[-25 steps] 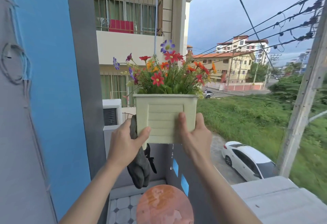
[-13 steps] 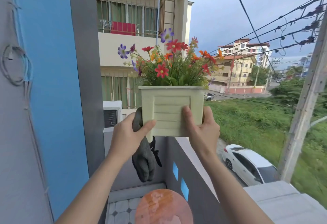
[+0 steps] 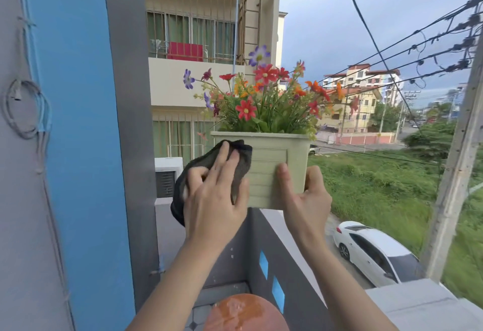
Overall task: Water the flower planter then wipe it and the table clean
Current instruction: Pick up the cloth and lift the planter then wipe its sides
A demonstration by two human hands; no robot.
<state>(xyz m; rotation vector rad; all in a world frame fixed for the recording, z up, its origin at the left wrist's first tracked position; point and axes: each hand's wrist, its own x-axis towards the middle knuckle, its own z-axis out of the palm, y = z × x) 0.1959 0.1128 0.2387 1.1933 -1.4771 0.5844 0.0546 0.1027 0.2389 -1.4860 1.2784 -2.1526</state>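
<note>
A pale green rectangular planter (image 3: pixel 271 168) full of colourful flowers (image 3: pixel 264 95) is held up in the air above the balcony wall. My right hand (image 3: pixel 305 197) grips its lower right corner, thumb on the front face. My left hand (image 3: pixel 214 197) presses a dark grey cloth (image 3: pixel 209 174) flat against the planter's left front side, fingers spread over the cloth. Part of the cloth hangs down behind my left hand.
A round reddish-brown table (image 3: pixel 243 315), wet on top, sits below at the bottom edge. The grey balcony wall (image 3: pixel 285 265) runs under the planter. A blue and grey wall (image 3: pixel 78 148) stands on the left. A white car (image 3: pixel 376 252) is parked far below.
My left hand has moved from gripping the planter's left side to laying the cloth over its front. The planter stays raised, now held by my right hand.
</note>
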